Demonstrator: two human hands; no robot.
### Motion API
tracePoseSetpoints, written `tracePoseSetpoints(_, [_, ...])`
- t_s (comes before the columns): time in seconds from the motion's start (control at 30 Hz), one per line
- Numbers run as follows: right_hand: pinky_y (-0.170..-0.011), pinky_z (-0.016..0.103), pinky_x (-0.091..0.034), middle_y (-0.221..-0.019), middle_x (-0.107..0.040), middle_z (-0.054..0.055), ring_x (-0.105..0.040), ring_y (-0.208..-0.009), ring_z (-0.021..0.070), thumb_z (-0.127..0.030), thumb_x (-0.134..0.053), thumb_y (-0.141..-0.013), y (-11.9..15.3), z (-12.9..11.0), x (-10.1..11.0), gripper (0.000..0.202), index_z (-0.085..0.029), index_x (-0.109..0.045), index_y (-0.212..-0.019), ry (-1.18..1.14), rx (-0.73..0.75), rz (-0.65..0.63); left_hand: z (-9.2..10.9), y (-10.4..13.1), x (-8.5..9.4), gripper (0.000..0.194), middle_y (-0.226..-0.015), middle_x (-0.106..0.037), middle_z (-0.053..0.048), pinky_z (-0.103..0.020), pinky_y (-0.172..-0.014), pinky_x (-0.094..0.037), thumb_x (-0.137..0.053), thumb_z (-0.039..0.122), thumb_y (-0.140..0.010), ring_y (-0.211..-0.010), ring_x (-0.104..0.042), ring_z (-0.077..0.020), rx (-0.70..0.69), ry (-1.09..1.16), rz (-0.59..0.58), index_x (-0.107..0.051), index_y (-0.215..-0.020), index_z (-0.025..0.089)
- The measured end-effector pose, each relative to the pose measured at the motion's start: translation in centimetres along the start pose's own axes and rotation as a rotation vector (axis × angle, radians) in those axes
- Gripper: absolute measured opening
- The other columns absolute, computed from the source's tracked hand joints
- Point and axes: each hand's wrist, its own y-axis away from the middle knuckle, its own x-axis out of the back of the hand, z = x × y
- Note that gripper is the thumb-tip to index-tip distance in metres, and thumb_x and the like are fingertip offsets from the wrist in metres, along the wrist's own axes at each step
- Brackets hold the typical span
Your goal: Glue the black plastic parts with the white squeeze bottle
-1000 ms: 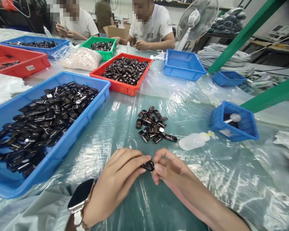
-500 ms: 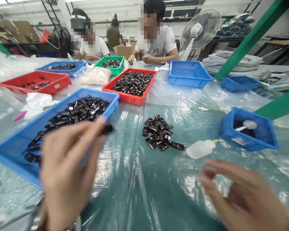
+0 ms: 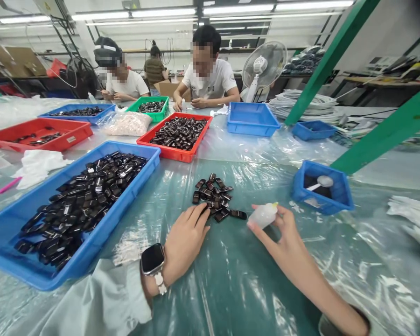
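Observation:
My left hand (image 3: 187, 233), with a watch on the wrist, reaches to a small pile of glossy black oblong pieces (image 3: 219, 192) on the plastic-covered table. Its fingers are stretched out, slightly apart, and their tips touch the near left side of the pile. Whether a piece sits under the fingertips is hidden. Just right of the pile, my right hand (image 3: 289, 238) grips a whitish squeeze bottle (image 3: 263, 215) with a yellowish tip, thumb on the near side and fingers around the far side. The bottle lies tilted on its side, tip pointing right.
A large blue tray (image 3: 157, 158) of black pieces stands at left, with a red tray (image 3: 192, 151) of more behind the pile. At right is a blue bin (image 3: 322, 205) holding a spoon (image 3: 324, 182). A green post (image 3: 381, 126) slants beyond it. Two co-workers sit opposite.
My left hand has moved from over the blue tray, where it held a dark piece, right to the pile. My right hand has moved left and taken hold of the bottle. The view has shifted.

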Motion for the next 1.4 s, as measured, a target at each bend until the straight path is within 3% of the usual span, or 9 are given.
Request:
tracePoseSetpoints(0.2, [-0.065,0.035,-0.053,-0.105,-0.068,0.011,-0.063,-0.098,0.0272,-0.049,-0.054,-0.084,0.1,-0.4,0.1,0.034,-0.023,-0.042,-0.102,-0.037,-0.050,-0.049,-1.9,0.3,-0.2,0.027,-0.105,-0.062,-0.018,-0.050,-0.079,-0.051,-0.037,0.022,-0.098,-0.096,-0.059,-0.0315,-0.068,-0.012,-0.016,-0.057,-0.108,0.007])
tracePoseSetpoints(0.37, [-0.055,0.033,-0.052,-0.101,-0.070,0.011,-0.064,-0.093,0.0298,-0.053,-0.058,-0.079,0.1,-0.8,0.0,0.041,-0.024,-0.046,-0.105,-0.024,-0.079,-0.058,-1.6,1.6,1.3,0.030,-0.096,-0.063,-0.013,-0.044,-0.070,-0.052,-0.035,0.032,-0.098,-0.084,-0.059,-0.0278,-0.022,0.096,-0.022,-0.056,-0.097,0.011])
tracePoseSetpoints(0.43, [-0.052,0.033,-0.052,-0.099,-0.070,0.011,-0.064,-0.091,0.0305,-0.054,-0.059,-0.078,0.2,-0.9,0.0,0.044,-0.023,-0.047,-0.106,-0.011,-0.087,-0.056,-1.4,2.0,2.0,0.028,-0.094,-0.063,-0.010,-0.038,-0.070,-0.053,-0.035,0.035,-0.099,-0.085,-0.060,-0.0243,0.003,0.176,-0.020,-0.054,-0.100,0.014])
tracePoseSetpoints(0.57, [-0.055,0.034,-0.053,-0.099,-0.070,0.011,-0.065,-0.090,0.0303,-0.053,-0.059,-0.078,0.3,-0.8,-0.1,0.044,-0.023,-0.047,-0.107,0.016,-0.096,-0.068,-1.6,2.6,2.9,0.029,-0.105,-0.064,-0.006,-0.030,-0.077,-0.054,-0.035,0.028,-0.100,-0.093,-0.062,-0.0185,0.067,0.327,-0.040,-0.042,-0.127,0.021])
tracePoseSetpoints(0.67, [-0.058,0.035,-0.054,-0.098,-0.070,0.010,-0.065,-0.088,0.0294,-0.053,-0.059,-0.079,0.4,-0.7,-0.1,0.043,-0.023,-0.048,-0.107,0.032,-0.099,-0.081,-2.1,2.6,3.0,0.027,-0.111,-0.064,-0.003,-0.026,-0.080,-0.053,-0.038,0.019,-0.099,-0.097,-0.063,-0.0159,0.127,0.411,-0.095,-0.047,-0.124,0.025])
tracePoseSetpoints(0.83, [-0.058,0.035,-0.054,-0.098,-0.070,0.010,-0.066,-0.089,0.0292,-0.052,-0.059,-0.079,0.3,-0.6,-0.1,0.042,-0.022,-0.048,-0.108,0.037,-0.095,-0.088,-2.8,2.4,3.2,0.021,-0.098,-0.064,-0.004,-0.035,-0.078,-0.051,-0.044,0.017,-0.094,-0.089,-0.062,-0.0211,0.189,0.418,-0.130,-0.055,-0.111,0.021])
tracePoseSetpoints(1.13, [-0.053,0.032,-0.053,-0.098,-0.070,0.010,-0.065,-0.089,0.0286,-0.051,-0.060,-0.079,0.4,-0.9,-0.2,0.040,-0.023,-0.049,-0.106,0.051,-0.100,-0.088,-2.6,2.3,3.0,0.014,-0.094,-0.060,-0.003,-0.031,-0.071,-0.051,-0.049,0.028,-0.095,-0.080,-0.061,-0.0188,0.217,0.404,-0.187,-0.054,-0.106,0.022])
tracePoseSetpoints(1.27, [-0.054,0.033,-0.054,-0.097,-0.070,0.010,-0.065,-0.089,0.0289,-0.050,-0.060,-0.079,0.4,-1.1,-0.2,0.040,-0.023,-0.050,-0.106,0.059,-0.103,-0.089,-2.4,2.1,3.4,0.009,-0.092,-0.060,-0.001,-0.028,-0.068,-0.050,-0.049,0.022,-0.095,-0.079,-0.060,-0.0171,0.214,0.359,-0.222,-0.055,-0.101,0.022])
tracePoseSetpoints(1.4, [-0.054,0.033,-0.054,-0.098,-0.071,0.010,-0.065,-0.089,0.0289,-0.050,-0.060,-0.079,0.4,-1.3,-0.2,0.040,-0.023,-0.050,-0.106,0.060,-0.096,-0.083,-1.9,2.0,4.5,0.011,-0.091,-0.061,-0.004,-0.037,-0.072,-0.048,-0.051,0.014,-0.093,-0.086,-0.059,-0.0234,0.221,0.251,-0.270,-0.058,-0.100,0.018])
